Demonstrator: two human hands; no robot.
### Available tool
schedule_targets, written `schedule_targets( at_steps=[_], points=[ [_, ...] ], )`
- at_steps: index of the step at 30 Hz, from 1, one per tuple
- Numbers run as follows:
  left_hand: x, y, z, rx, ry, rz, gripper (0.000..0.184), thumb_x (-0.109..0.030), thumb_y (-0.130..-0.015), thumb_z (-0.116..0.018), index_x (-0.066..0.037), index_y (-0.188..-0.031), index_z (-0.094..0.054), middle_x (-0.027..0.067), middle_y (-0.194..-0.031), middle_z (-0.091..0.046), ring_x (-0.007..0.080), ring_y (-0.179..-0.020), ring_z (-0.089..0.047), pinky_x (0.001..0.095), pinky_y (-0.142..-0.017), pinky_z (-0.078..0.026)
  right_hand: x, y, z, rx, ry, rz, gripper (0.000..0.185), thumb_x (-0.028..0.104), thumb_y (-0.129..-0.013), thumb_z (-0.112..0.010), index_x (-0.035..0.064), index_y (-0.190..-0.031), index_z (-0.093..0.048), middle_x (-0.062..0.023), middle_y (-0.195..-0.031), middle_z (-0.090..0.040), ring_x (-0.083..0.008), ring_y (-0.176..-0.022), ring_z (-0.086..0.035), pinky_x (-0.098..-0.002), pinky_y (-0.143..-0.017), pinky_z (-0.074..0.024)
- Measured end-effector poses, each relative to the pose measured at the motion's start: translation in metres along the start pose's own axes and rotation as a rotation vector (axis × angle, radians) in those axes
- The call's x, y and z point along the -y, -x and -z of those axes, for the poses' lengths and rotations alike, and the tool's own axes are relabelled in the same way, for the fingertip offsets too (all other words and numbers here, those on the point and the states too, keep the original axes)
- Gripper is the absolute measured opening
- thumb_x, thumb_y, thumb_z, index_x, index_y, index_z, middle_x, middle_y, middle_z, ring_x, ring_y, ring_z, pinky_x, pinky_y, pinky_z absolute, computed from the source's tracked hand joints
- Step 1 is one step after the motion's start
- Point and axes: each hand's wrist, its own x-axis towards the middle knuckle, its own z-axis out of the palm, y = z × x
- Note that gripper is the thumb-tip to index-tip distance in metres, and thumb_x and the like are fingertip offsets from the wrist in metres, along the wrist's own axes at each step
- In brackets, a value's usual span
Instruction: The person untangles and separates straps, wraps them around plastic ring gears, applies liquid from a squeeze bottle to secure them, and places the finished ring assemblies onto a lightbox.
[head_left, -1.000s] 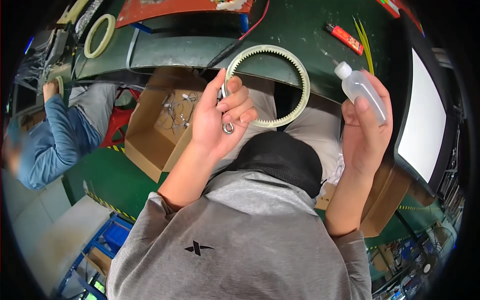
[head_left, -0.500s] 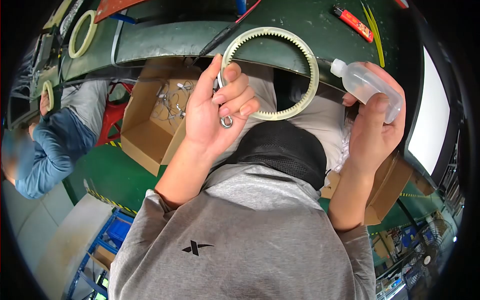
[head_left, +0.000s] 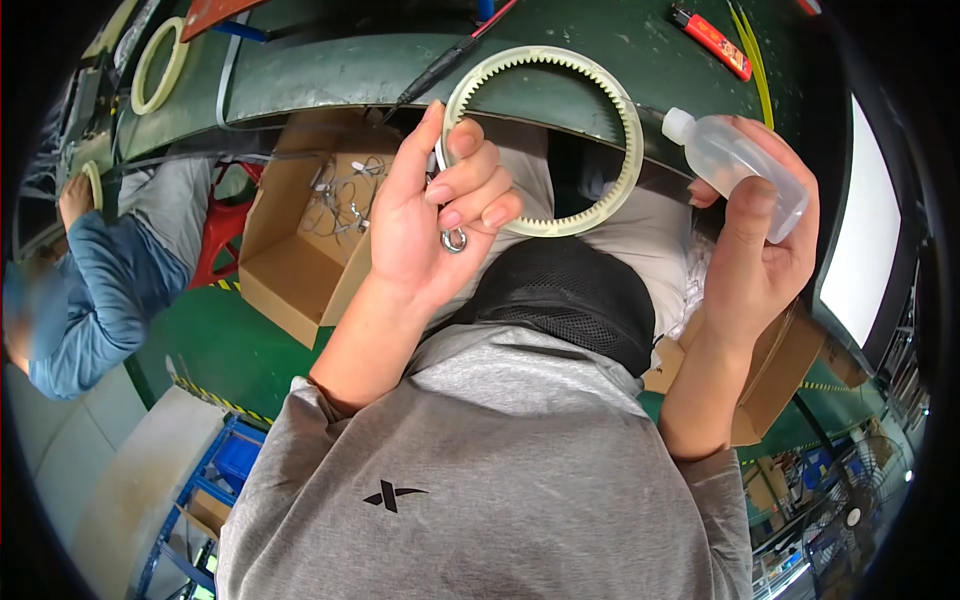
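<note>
My left hand (head_left: 420, 215) is closed on the left side of a pale plastic ring gear (head_left: 632, 150), with teeth along its inner edge. A small shiny metal loop (head_left: 454, 240) pokes out below those curled fingers; what it belongs to is hidden in the palm. To the right, my right hand (head_left: 750, 250) grips a translucent squeeze bottle (head_left: 735, 160) between thumb and fingers. The bottle lies tilted, its white cap and thin needle tip pointing up and left at the ring's right rim, with a gap between them.
On the green workbench (head_left: 330, 75) lie a red lighter-like object (head_left: 712, 42), yellow-green tweezers (head_left: 752, 60), a black pen-like tool with a cord (head_left: 440, 70) and another ring (head_left: 160, 65). A cardboard box (head_left: 290, 270) holds wired parts. A co-worker (head_left: 110, 290) sits at left.
The squeeze bottle and my right hand have shifted slightly right. The ring in my left hand sits a little higher. At left, the co-worker's raised hand has changed position around a ring.
</note>
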Motion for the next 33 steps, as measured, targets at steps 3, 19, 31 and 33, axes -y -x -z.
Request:
schedule_targets(
  at_steps=[3, 19, 31, 33],
  points=[
    [0.0, 0.0, -0.001, -0.006, 0.0, -0.002, 0.038, -0.034, -0.117, -0.032, -0.013, -0.094, -0.055, -0.0087, -0.064, -0.039, 0.0072, -0.055, -0.036, 0.0288, -0.065, -0.04, 0.002, 0.001, -0.001, -0.002, 0.012, 0.0, 0.039, 0.024, -0.1, -0.075, -0.0048, -0.124, -0.066, -0.0159, -0.122, -0.069, -0.0178, -0.096, -0.072, -0.0289, -0.076, -0.0641],
    [0.001, 0.0, -0.001, -0.018, -0.01, -0.016, 0.038, -0.035, -0.117, -0.032, -0.013, -0.094, -0.054, -0.0089, -0.063, -0.038, 0.0069, -0.054, -0.035, 0.0283, -0.064, -0.039, 0.003, 0.001, 0.0, 0.02, 0.002, 0.04, 0.037, 0.02, -0.099, -0.076, -0.0044, -0.124, -0.066, -0.0161, -0.123, -0.068, -0.0177, -0.097, -0.072, -0.0283, -0.077, -0.0646],
    [0.001, 0.001, -0.005, -0.119, -0.031, -0.013, 0.042, -0.042, -0.116, -0.035, -0.015, -0.091, -0.054, -0.0102, -0.061, -0.032, 0.0063, -0.052, -0.03, 0.0276, -0.064, -0.039, 0.012, 0.002, 0.004, -0.05, -0.001, 0.021, 0.048, 0.036, -0.103, -0.07, -0.0065, -0.125, -0.065, -0.0172, -0.116, -0.07, -0.0178, -0.088, -0.07, -0.028, -0.072, -0.0588],
    [0.006, 0.009, -0.024, -0.148, -0.22, -0.087, 0.042, -0.039, -0.117, -0.032, -0.013, -0.09, -0.053, -0.0099, -0.061, -0.033, 0.0064, -0.051, -0.03, 0.0283, -0.062, -0.038, 0.01, 0.001, 0.02, -0.065, -0.076, 0.009, 0.059, 0.048, -0.106, -0.062, -0.0079, -0.126, -0.064, -0.0184, -0.111, -0.072, -0.0192, -0.082, -0.069, -0.0294, -0.067, -0.0554]
  ],
)
